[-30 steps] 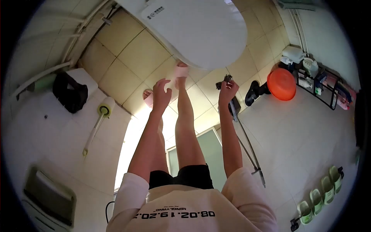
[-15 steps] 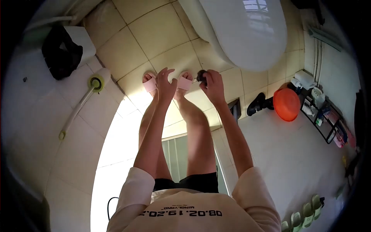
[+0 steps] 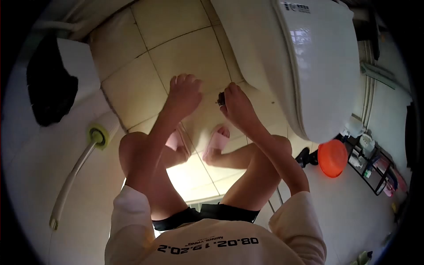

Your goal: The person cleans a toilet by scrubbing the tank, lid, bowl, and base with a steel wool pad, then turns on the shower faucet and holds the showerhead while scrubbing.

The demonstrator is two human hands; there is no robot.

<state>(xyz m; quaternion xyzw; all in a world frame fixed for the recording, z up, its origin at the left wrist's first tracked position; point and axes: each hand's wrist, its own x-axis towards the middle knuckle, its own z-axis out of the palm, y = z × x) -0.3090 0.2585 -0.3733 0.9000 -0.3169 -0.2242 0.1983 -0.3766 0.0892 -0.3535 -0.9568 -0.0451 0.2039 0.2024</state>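
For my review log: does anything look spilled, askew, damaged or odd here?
A small dark speck lies on the pale floor tiles beside the toilet, perhaps stray debris. The right hand holds a dark clump, too unclear to identify. No spill or damage shows.

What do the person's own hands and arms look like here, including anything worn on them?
The left hand and right hand are ungloved, with no watch or bracelet visible on either wrist. Loose, pale, plain short sleeves leave both forearms bare; they belong to a T-shirt with dark numerals across it.
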